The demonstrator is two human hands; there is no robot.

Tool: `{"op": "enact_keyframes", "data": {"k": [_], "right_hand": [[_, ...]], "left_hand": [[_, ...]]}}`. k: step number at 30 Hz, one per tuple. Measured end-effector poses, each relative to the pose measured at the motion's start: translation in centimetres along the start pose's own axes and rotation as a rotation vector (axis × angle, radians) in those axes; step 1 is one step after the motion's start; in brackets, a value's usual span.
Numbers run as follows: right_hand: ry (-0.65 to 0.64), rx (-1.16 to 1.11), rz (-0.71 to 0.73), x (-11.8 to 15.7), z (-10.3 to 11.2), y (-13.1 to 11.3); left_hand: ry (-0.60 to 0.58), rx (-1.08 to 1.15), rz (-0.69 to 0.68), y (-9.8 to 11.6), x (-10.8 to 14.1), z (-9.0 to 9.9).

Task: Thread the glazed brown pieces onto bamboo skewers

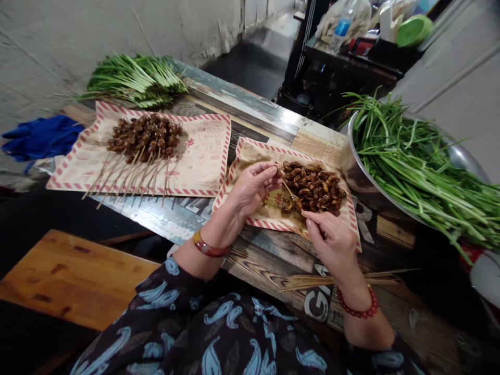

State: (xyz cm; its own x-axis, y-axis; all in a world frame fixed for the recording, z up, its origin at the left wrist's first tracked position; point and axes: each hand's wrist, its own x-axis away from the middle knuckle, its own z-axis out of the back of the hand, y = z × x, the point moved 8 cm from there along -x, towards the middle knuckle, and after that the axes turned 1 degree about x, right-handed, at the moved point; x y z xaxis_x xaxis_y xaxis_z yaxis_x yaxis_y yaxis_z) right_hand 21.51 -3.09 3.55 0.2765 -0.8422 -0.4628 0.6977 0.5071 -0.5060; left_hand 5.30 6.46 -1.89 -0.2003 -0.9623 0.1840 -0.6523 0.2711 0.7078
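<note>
A thin bamboo skewer (287,188) slants between my hands. The closed fingertips of my left hand (253,187) grip its upper end, with a small brown piece beside them. At its lower end is a glossy brown pupa (296,203), which my right hand (330,234) pinches between thumb and forefinger. Just beyond lies a pile of loose brown pupae (316,187) on a red-striped paper sheet (258,221). To the left, finished-looking pupa skewers (146,138) lie heaped on a second striped paper (207,140), their sticks pointing toward me.
Bare skewers (308,282) lie near my right wrist. A metal bowl (349,151) of green chives (414,161) stands at right; more chives (136,78) lie back left. Blue gloves (42,138) rest at the table's left end. A wooden stool (78,276) is below.
</note>
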Motion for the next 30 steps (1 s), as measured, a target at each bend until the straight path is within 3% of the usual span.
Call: {"op": "enact_keyframes", "data": {"k": [30], "right_hand": [[0.053,-0.031,0.008,0.12,-0.27,0.16]], "left_hand": [[-0.028,-0.010,-0.003,-0.64,0.19,-0.44]]}}
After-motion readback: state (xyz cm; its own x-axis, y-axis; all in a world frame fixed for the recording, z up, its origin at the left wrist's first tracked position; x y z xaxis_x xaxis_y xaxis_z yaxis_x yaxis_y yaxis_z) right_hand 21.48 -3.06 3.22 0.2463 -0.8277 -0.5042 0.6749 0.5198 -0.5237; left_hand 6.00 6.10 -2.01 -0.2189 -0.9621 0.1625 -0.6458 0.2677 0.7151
